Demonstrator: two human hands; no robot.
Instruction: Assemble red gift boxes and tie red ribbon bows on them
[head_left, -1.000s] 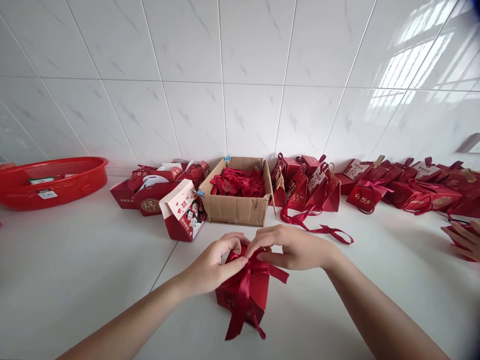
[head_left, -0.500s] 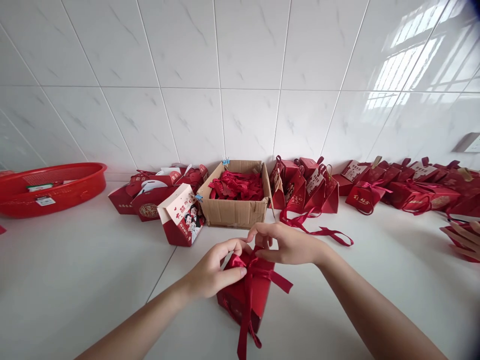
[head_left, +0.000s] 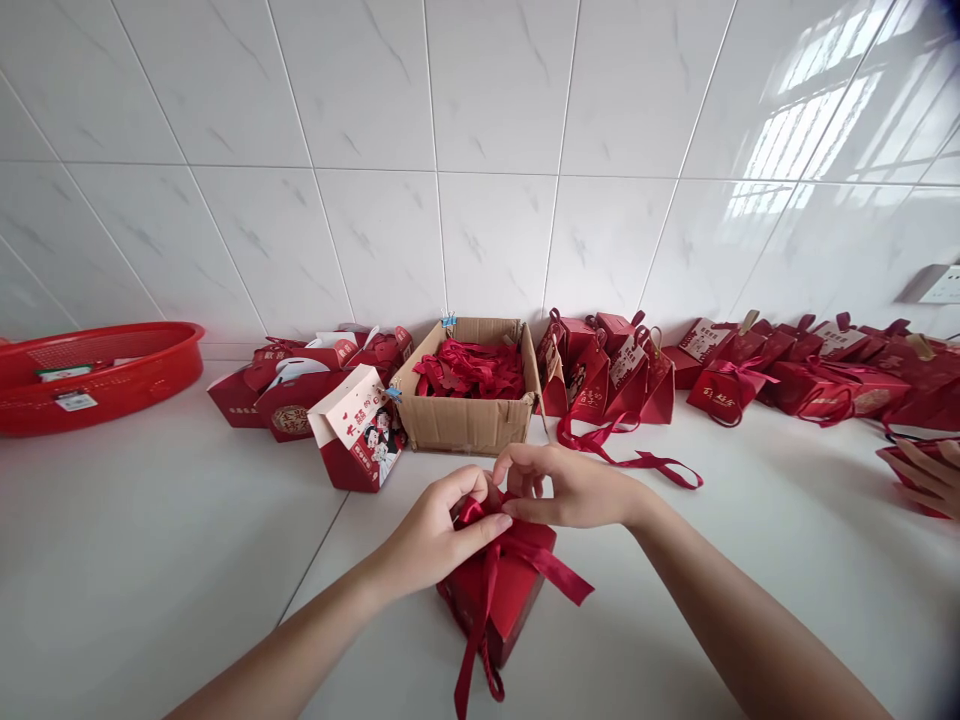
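A red gift box [head_left: 517, 590] lies on the white tabletop in front of me, a red ribbon [head_left: 561, 572] across its top with loose tails hanging off the near and right sides. My left hand [head_left: 442, 530] closes on the ribbon near the box's far end, thumb laid over a loop of it. From the right, my right hand [head_left: 559, 488] pinches the ribbon at the same spot, fingers curled. Both hands nearly touch, and their fingertips partly hide the knot.
Behind stands a cardboard box [head_left: 469, 425] of red ribbons. Several gift boxes [head_left: 283, 415] and a cream-topped one [head_left: 358, 430] are left of it, more [head_left: 585, 375] to the right. A red plastic basket [head_left: 150, 380] sits far left. Another person's hand [head_left: 930, 478] holds something red at right.
My left thumb has moved right, up to the right fingertips. The gift box has turned slightly, its near ribbon tail swinging left. The view has shifted a little.
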